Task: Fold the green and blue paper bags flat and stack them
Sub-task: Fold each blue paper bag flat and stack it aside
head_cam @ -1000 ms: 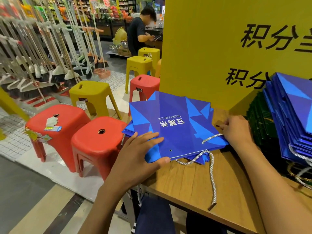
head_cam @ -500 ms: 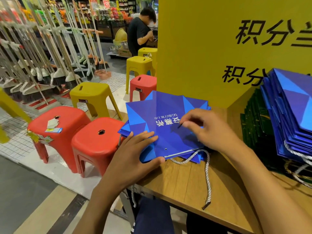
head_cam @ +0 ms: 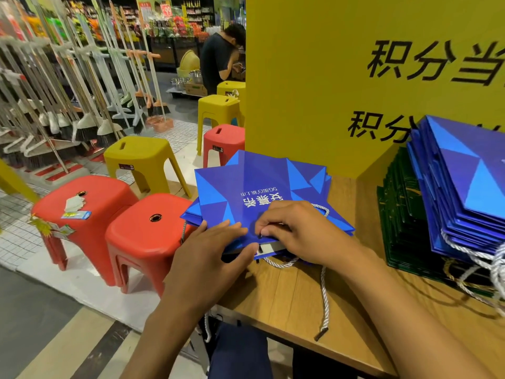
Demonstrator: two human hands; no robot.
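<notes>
A flat blue paper bag with white print lies on top of a small pile of blue bags at the left end of the wooden table. My left hand lies on the bag's near left corner, fingers straight, thumb under the edge. My right hand pinches the bag's near edge, where the mouth gapes a little. White rope handles trail over the table. At the right a slanted stack of blue bags leans over a stack of dark green bags.
A tall yellow board with black characters stands behind the bags. Red stools and yellow stools crowd the floor left of the table. Brooms hang on a rack further left. A person in black stands in the aisle.
My right hand has come from the bag's far right corner across its face to the near edge and now pinches it. The left hand stayed on the near left corner.
</notes>
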